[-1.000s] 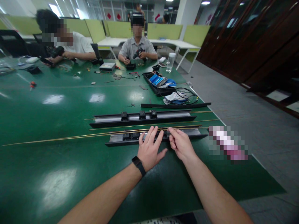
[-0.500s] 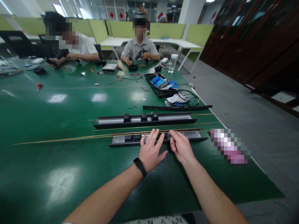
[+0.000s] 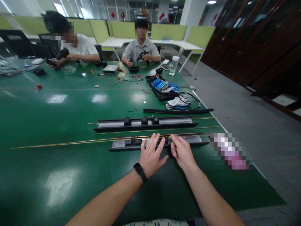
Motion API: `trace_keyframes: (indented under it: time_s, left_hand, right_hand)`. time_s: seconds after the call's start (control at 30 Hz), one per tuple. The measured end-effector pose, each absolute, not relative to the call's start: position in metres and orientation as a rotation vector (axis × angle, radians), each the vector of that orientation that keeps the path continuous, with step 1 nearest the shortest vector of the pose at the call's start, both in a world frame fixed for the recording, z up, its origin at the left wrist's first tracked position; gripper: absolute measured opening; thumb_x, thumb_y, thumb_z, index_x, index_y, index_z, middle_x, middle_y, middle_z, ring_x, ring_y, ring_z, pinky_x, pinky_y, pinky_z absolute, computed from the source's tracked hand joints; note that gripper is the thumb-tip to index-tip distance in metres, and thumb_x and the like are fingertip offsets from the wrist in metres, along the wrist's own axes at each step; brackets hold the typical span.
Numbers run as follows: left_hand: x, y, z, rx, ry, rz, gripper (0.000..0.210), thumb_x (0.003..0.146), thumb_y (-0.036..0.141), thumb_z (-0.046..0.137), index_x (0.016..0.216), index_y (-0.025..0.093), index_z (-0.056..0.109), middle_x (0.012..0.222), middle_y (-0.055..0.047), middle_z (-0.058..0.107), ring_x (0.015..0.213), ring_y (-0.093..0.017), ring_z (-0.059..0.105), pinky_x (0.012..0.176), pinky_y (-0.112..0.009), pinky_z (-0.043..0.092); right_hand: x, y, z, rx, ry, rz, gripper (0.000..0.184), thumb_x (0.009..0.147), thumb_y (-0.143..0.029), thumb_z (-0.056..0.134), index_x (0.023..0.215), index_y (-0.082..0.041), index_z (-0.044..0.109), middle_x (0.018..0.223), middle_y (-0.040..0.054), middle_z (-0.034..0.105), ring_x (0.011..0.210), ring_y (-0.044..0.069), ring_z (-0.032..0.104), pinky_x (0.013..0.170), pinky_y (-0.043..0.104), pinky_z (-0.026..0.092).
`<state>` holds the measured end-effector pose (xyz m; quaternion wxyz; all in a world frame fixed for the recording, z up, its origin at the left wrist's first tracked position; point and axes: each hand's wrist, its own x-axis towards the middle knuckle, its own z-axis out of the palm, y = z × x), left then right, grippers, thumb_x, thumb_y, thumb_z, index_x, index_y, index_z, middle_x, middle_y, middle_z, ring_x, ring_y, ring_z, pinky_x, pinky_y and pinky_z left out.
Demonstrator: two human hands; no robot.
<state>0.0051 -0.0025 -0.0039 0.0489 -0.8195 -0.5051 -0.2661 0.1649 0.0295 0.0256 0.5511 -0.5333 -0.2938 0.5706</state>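
Running lengthwise over near black channel w/ square black modules: thin brass-coloured rods, approx. 2, long ends out L over green table. L hand: unclenched, fingers spread, tips at rods, prob. steadying; pressure can't tell. R hand: curled, thumb + index seemingly pinching rods, prob. for fine control. Smartwatch, L wrist: no brand legible. Printed fabric, bottom edge: caps, apparently N + Y, rest cut off.

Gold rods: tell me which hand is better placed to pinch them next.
Probably the right hand: its curled fingers are at the gold rods, while the left hand has spread fingers.
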Motion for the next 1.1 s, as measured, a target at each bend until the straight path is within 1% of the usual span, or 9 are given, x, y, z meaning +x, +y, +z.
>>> trace_keyframes:
  time_s: [0.3,0.73,0.9,1.1]
  left_hand:
    - [0.0049,-0.0033,-0.0007,-2.492,-1.53,-0.8,0.066,0.091,0.054,0.053,0.149,0.024,0.043,0.16,-0.011,0.035,0.148,-0.027,0.032,0.116,-0.048,0.024]
    - [0.0045,-0.0026,0.0011,-2.499,-1.534,-0.797,0.068,0.091,0.055,0.054,0.15,0.024,0.041,0.161,-0.01,0.033,0.149,-0.028,0.031,0.114,-0.048,0.026]
    - [0.0042,-0.0033,0.001,-2.496,-1.544,-0.785,0.069,0.09,0.055,0.055,0.15,0.025,0.042,0.161,-0.011,0.034,0.149,-0.029,0.031,0.115,-0.049,0.024]
    - [0.0044,-0.0028,-0.0004,-2.51,-1.54,-0.807,0.069,0.091,0.054,0.055,0.151,0.024,0.041,0.162,-0.01,0.031,0.15,-0.027,0.029,0.116,-0.05,0.021]
  right_hand:
    - [0.1648,0.0306,0.0259,-1.265,-0.68,1.343,0.04,0.074,-0.05,0.081,0.086,-0.016,0.063,0.049,-0.0066,0.053,0.026,0.004,0.036,0.026,0.016,0.019]
    - [0.1649,0.0305,0.0316,-1.288,-0.699,1.352,0.041,0.072,-0.05,0.081,0.084,-0.017,0.061,0.049,-0.0056,0.056,0.026,0.004,0.036,0.026,0.015,0.018]
    - [0.1659,0.0323,0.0286,-1.275,-0.714,1.37,0.04,0.072,-0.05,0.081,0.082,-0.016,0.061,0.049,-0.0055,0.055,0.026,0.004,0.036,0.026,0.016,0.017]
    - [0.1667,0.0329,0.026,-1.233,-0.692,1.378,0.039,0.073,-0.048,0.081,0.086,-0.017,0.063,0.049,-0.0063,0.054,0.027,0.004,0.035,0.026,0.016,0.016]
